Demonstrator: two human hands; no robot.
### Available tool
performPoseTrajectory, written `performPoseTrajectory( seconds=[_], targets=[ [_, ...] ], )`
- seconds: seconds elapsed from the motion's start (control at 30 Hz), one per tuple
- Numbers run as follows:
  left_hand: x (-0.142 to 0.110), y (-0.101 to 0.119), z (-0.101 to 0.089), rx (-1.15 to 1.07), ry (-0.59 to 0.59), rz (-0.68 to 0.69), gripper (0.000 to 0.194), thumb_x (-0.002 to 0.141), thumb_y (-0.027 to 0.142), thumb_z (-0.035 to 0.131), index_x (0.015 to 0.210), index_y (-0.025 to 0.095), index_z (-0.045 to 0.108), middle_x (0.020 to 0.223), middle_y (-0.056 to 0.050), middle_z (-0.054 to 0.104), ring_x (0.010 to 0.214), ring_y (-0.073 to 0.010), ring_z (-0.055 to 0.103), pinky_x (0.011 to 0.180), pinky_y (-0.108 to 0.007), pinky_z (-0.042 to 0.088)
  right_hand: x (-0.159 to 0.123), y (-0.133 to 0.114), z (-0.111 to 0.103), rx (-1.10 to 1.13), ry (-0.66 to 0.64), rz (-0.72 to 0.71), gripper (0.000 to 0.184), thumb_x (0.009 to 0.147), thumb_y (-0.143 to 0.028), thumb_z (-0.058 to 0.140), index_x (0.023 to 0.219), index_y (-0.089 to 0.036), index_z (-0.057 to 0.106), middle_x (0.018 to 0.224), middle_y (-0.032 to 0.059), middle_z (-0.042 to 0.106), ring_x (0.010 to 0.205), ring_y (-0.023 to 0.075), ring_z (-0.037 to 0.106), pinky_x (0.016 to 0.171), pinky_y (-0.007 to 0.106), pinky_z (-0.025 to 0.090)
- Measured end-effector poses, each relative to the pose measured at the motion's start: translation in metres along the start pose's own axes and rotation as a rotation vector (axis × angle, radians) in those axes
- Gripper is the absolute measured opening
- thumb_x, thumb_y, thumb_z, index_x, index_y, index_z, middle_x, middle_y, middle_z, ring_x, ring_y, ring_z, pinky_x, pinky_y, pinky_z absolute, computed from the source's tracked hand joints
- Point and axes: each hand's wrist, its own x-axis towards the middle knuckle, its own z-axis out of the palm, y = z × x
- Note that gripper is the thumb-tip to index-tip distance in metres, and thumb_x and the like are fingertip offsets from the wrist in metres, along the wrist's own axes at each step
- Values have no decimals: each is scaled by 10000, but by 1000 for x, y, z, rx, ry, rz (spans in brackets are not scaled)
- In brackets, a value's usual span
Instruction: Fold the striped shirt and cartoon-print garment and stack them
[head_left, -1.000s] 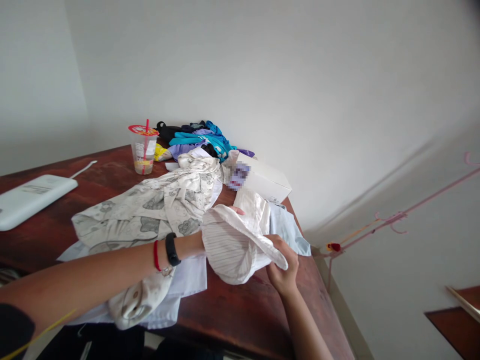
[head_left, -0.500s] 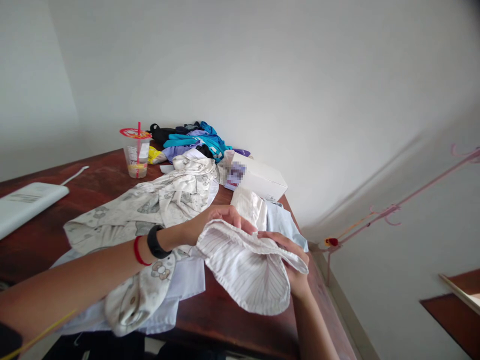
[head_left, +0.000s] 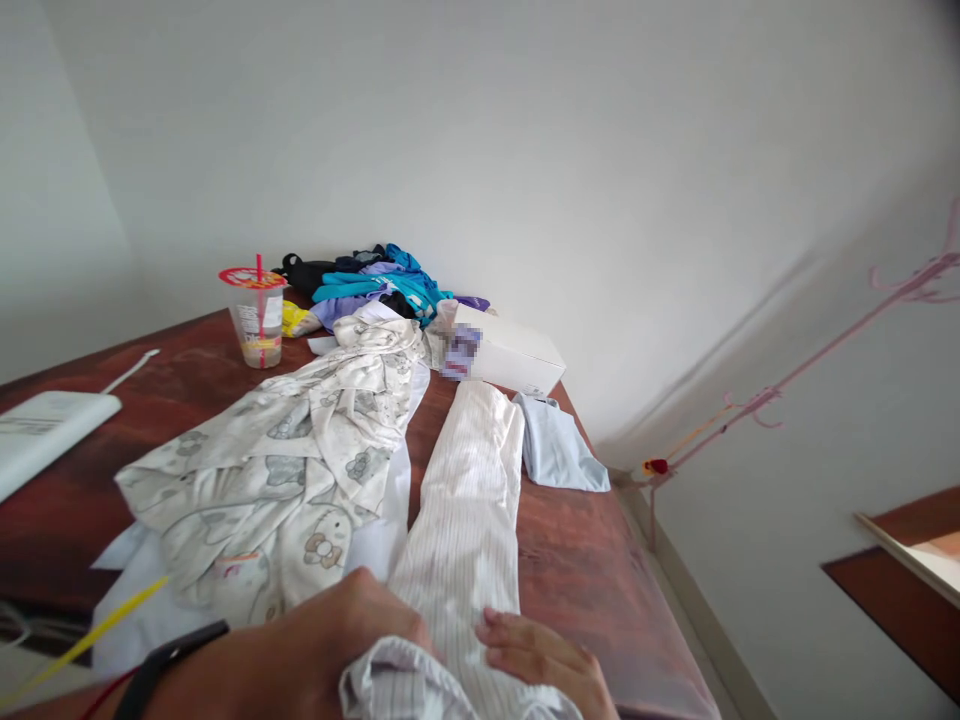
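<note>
Striped white garment (head_left: 469, 500) lay lengthwise down the reddish-brown table (head_left: 585, 570), its near end bunched. Crumpled printed clothing (head_left: 300, 470) spread to its left; a white box (head_left: 514, 350) sat just beyond. The left hand (head_left: 337, 635) curled at the bunched fabric, fingertips hidden, its grip impossible to tell. The right hand (head_left: 540, 655) rested with fingers extended on the stripes. A lidded cup (head_left: 259, 325) stood farther back.

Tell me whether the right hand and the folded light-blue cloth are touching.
Apart. The head view shows bare tabletop between the right hand and the light-blue cloth, which lies farther back.
</note>
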Motion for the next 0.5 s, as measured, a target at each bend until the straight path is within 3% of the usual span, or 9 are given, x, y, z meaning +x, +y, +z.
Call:
performPoseTrajectory(
  seconds=[0.1,0.17,0.3,0.4,0.5],
  targets=[
    [-29,-13,24,-21,138,-261,277,953,455,611,1023,236,766,994,-26,777,912,-195,691,865,-219,532,-12,4,24,-1,33,61,500,954,-655,537,1192,-286,775,1066,102,810,1025,302,774,935,400,617],
    [-40,-20,36,-112,224,-406,407,945,570,582,1073,220,747,1047,-44,764,979,-230,679,907,-262,535,-23,3,36,-10,99,93,502,963,-644,523,1106,-253,805,969,106,819,914,297,793,850,378,639],
    [-37,-18,41,-208,356,-605,590,853,726,596,1047,185,729,1063,-68,759,1096,-312,656,969,-347,521,-46,-11,59,-72,378,229,423,896,-594,664,1055,-232,814,1000,126,808,908,315,769,810,390,626],
    [-20,-5,30,-289,324,-573,574,838,690,651,1104,187,728,1179,-84,751,1213,-349,622,1046,-389,479,-44,-27,66,-35,595,337,434,824,-593,759,1039,-219,815,1036,139,796,956,340,735,880,441,591],
    [-3,5,16,-475,260,-450,561,821,599,738,1222,208,702,1318,-78,707,1294,-328,593,1106,-390,449,-22,-39,58,184,597,422,443,871,-608,700,939,-186,815,922,114,791,891,313,711,850,409,574]
  ],
)
